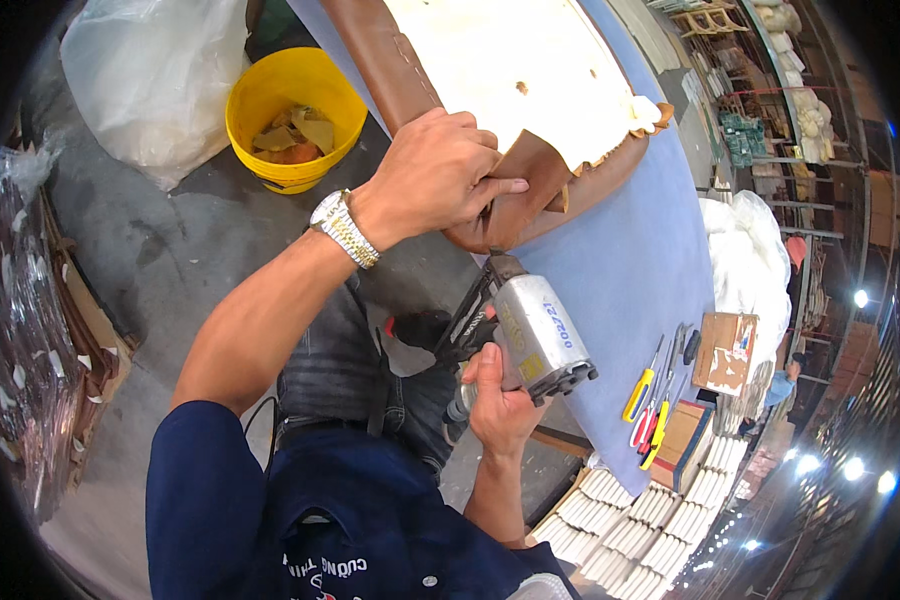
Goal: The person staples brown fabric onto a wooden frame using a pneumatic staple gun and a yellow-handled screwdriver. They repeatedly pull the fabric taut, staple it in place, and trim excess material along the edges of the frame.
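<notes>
My left hand (438,172), with a metal watch on the wrist, presses and pinches a fold of brown leather (526,190) at the corner of a seat panel (500,60) lying upside down on the blue-grey table (630,260). The panel's pale wooden underside faces up, and the leather is wrapped over its edge. My right hand (498,400) grips the handle of a silver pneumatic staple gun (536,335). The gun's nose points up at the leather corner, just below my left fingers.
A yellow bucket (292,110) with leather scraps stands on the grey floor beside a white plastic sack (155,70). Screwdrivers (650,400) and small cardboard boxes (725,352) lie at the table's right edge. Strips of staples (630,525) are stacked below. Shelving is far right.
</notes>
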`<action>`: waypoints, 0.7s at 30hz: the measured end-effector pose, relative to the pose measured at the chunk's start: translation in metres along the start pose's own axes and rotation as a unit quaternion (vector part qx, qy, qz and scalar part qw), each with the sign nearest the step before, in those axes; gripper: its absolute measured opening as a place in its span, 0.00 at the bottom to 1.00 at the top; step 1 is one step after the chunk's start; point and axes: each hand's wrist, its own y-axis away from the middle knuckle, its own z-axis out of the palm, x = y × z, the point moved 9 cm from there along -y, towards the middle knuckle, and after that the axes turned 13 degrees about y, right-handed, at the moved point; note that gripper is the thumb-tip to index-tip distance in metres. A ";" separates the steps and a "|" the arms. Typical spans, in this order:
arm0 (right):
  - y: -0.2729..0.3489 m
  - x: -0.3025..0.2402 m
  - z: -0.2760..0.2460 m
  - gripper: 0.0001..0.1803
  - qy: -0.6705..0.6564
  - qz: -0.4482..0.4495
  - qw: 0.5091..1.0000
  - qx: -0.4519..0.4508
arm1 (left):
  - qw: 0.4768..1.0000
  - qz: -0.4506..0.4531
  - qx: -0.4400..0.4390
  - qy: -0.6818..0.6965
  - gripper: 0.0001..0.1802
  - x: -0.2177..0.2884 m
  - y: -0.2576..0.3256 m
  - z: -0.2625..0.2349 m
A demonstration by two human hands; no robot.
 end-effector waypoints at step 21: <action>0.005 -0.009 0.026 0.23 0.359 -0.118 0.925 0.046 | 0.996 -0.079 -0.031 0.003 0.21 -0.009 -0.006 0.004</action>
